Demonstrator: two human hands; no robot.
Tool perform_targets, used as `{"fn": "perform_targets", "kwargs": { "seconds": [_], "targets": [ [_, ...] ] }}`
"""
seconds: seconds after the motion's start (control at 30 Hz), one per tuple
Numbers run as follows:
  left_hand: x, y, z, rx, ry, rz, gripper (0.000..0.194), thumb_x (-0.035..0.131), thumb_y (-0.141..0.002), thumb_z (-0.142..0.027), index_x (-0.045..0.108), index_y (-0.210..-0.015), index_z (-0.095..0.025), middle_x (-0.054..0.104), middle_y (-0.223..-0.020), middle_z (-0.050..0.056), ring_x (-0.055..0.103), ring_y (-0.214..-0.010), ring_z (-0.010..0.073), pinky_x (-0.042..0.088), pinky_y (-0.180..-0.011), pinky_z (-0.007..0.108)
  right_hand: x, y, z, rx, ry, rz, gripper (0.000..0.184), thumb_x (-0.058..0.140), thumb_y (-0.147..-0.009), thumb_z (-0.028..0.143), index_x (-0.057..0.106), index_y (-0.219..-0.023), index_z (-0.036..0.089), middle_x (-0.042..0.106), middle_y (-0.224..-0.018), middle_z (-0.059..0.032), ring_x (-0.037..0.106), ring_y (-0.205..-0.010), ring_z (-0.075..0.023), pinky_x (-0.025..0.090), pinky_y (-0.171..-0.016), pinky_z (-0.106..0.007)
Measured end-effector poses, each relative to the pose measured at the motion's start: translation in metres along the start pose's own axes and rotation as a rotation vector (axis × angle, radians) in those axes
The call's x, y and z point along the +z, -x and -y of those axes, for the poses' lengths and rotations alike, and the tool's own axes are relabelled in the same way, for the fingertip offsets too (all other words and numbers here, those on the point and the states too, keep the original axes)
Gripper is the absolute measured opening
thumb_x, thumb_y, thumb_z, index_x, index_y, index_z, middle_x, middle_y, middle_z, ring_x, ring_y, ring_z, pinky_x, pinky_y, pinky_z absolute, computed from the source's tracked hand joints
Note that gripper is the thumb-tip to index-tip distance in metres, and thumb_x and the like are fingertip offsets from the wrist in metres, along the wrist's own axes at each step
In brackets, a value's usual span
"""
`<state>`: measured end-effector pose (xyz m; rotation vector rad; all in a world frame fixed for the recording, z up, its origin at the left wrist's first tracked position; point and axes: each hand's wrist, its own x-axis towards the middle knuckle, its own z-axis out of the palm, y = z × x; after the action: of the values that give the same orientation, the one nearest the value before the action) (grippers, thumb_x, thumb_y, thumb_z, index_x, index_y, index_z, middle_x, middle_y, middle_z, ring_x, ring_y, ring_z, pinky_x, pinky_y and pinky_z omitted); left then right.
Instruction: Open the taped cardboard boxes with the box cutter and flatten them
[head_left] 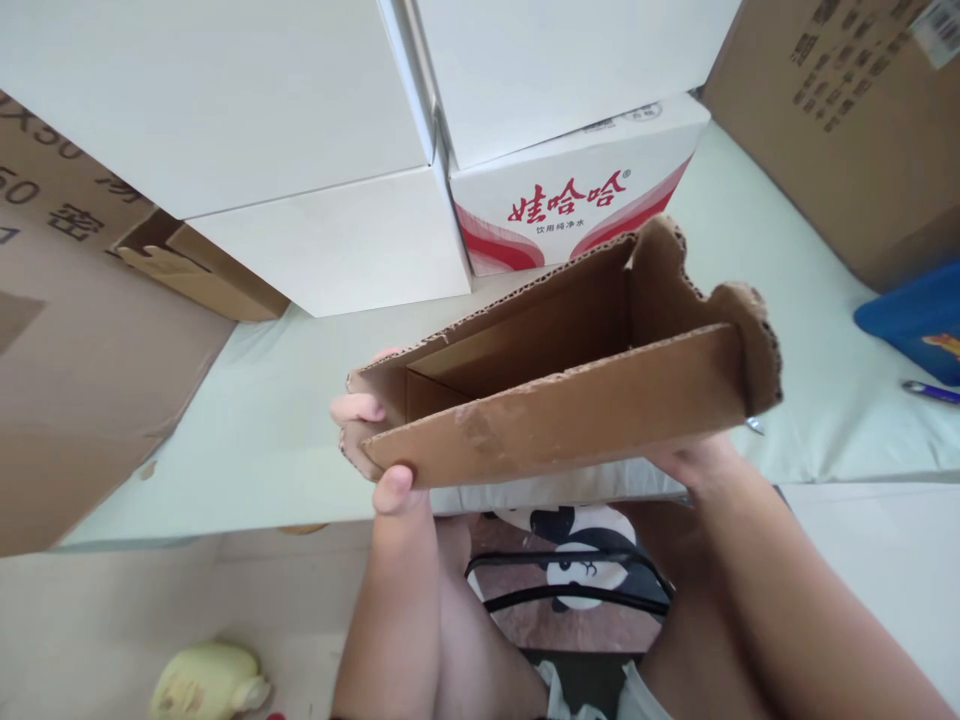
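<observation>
A small brown corrugated cardboard box (pixel 570 390), partly folded with its top open, is held above the near edge of a pale green table (pixel 262 420). My left hand (pixel 375 450) grips the box's left end, thumb on the front panel and fingers on the outside of the end wall. My right hand (pixel 697 465) holds the box from below at its right end; most of its fingers are hidden behind the cardboard. A scalloped flap (pixel 720 310) stands up at the right end.
White cartons (pixel 322 150) and a white carton with red printing (pixel 577 200) are stacked at the back of the table. Brown cardboard boxes stand at left (pixel 82 330) and upper right (pixel 847 110). A blue object (pixel 915 315) and a pen (pixel 930 392) lie at right. A yellow object (pixel 206 685) lies on the floor.
</observation>
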<state>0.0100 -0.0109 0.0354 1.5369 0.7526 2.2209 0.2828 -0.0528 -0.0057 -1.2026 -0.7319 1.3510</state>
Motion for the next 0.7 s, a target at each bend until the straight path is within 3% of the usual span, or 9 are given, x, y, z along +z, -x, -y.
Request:
{"fn": "perform_targets", "kwargs": {
  "seconds": [0.1, 0.2, 0.33, 0.43, 0.53, 0.63, 0.7],
  "targets": [
    [-0.002, 0.002, 0.002, -0.027, 0.065, 0.056, 0.046, 0.073, -0.066, -0.060, 0.046, -0.075, -0.024, 0.043, -0.077, -0.001, 0.052, -0.084, 0.0204, 0.047, -0.088, 0.039, -0.004, 0.002, 0.003, 0.125, -0.155, 0.038, 0.036, 0.067, -0.081, 0.062, 0.074, -0.097, 0.030, 0.080, -0.090, 0.0000, 0.076, -0.088, -0.0251, 0.057, -0.059, -0.032],
    [-0.004, 0.004, 0.005, -0.066, 0.086, 0.071, 0.044, 0.074, -0.065, -0.061, 0.055, -0.080, -0.024, 0.050, -0.080, 0.000, 0.056, -0.087, 0.0212, 0.048, -0.090, 0.040, -0.006, 0.002, 0.002, 0.205, -0.203, 0.084, 0.038, 0.070, -0.080, 0.064, 0.074, -0.099, 0.032, 0.080, -0.089, 0.0011, 0.075, -0.088, -0.0246, 0.059, -0.064, -0.033],
    [-0.004, 0.010, 0.010, -0.120, 0.083, 0.057, 0.050, 0.074, -0.066, -0.064, 0.064, -0.100, -0.030, 0.062, -0.096, 0.003, 0.062, -0.101, 0.0256, 0.050, -0.095, 0.043, -0.006, 0.001, 0.000, 0.159, -0.223, 0.083, 0.036, 0.067, -0.085, 0.062, 0.074, -0.105, 0.033, 0.079, -0.089, 0.0023, 0.075, -0.085, -0.0222, 0.060, -0.069, -0.033],
    [-0.001, 0.017, 0.014, -0.178, 0.112, 0.023, 0.057, 0.074, -0.071, -0.063, 0.060, -0.120, -0.038, 0.065, -0.114, 0.002, 0.061, -0.116, 0.0271, 0.047, -0.103, 0.045, -0.005, 0.001, -0.001, 0.143, -0.309, 0.045, 0.033, 0.072, -0.084, 0.056, 0.074, -0.108, 0.033, 0.080, -0.093, 0.0036, 0.075, -0.087, -0.0207, 0.061, -0.070, -0.031],
    [0.005, 0.022, 0.013, -0.267, 0.162, 0.002, 0.058, 0.066, -0.076, -0.070, 0.056, -0.124, -0.039, 0.064, -0.122, 0.003, 0.060, -0.121, 0.0278, 0.048, -0.105, 0.046, -0.004, 0.000, 0.001, 0.107, -0.421, -0.031, 0.031, 0.075, -0.081, 0.051, 0.075, -0.104, 0.031, 0.080, -0.095, 0.0040, 0.075, -0.092, -0.0203, 0.064, -0.077, -0.031],
    [0.009, 0.024, 0.011, -0.423, 0.250, -0.066, 0.055, 0.056, -0.082, -0.073, 0.060, -0.121, -0.033, 0.066, -0.119, 0.005, 0.065, -0.113, 0.0257, 0.053, -0.096, 0.042, -0.002, -0.003, 0.006, 0.069, -0.532, -0.138, 0.027, 0.073, -0.081, 0.050, 0.075, -0.096, 0.028, 0.079, -0.088, 0.0033, 0.075, -0.089, -0.0203, 0.065, -0.078, -0.033],
    [0.008, 0.024, 0.012, -0.543, 0.253, -0.138, 0.048, 0.064, -0.081, -0.065, 0.063, -0.113, -0.030, 0.069, -0.109, 0.002, 0.067, -0.098, 0.0204, 0.055, -0.086, 0.035, 0.000, -0.004, 0.010, 0.044, -0.604, -0.190, 0.025, 0.067, -0.084, 0.049, 0.075, -0.095, 0.028, 0.079, -0.090, 0.0021, 0.075, -0.089, -0.0210, 0.065, -0.080, -0.036]
  ]
}}
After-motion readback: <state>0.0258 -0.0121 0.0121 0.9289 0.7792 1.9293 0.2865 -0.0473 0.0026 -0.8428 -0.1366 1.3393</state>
